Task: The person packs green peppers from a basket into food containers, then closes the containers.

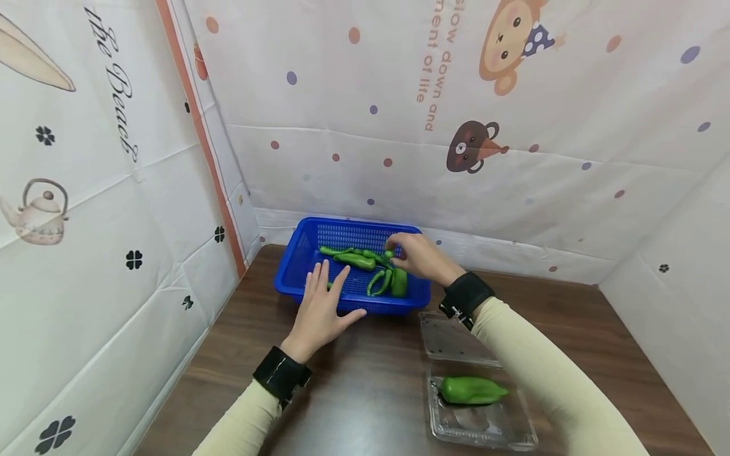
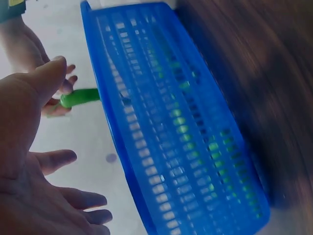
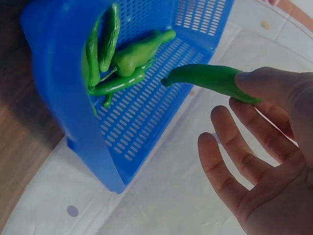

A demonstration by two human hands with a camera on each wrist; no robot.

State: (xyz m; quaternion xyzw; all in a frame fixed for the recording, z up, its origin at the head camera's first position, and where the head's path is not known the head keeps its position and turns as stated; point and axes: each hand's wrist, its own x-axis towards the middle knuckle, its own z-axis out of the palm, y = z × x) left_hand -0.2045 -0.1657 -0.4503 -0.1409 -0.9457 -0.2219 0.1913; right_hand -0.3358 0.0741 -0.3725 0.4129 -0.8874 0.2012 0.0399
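A blue plastic basket (image 1: 296, 253) stands at the back of the wooden table and holds several green peppers (image 1: 356, 259). My right hand (image 1: 419, 256) reaches over the basket and pinches one green pepper (image 3: 210, 78) between thumb and forefinger, its other fingers (image 3: 220, 161) held straight. That held pepper (image 2: 80, 97) hangs just above the basket's rim (image 2: 112, 127). My left hand (image 1: 322, 307) lies open with spread fingers against the near edge of the basket and grips nothing. More peppers (image 3: 132, 56) lie piled in one corner of the basket (image 3: 63, 73).
A clear plastic clamshell box (image 1: 485, 434) lies open at the front right of the table with one green pepper (image 1: 472, 390) in it; its lid (image 1: 450, 339) lies flat towards the basket. Patterned cloth walls (image 1: 114, 221) close in the left, back and right.
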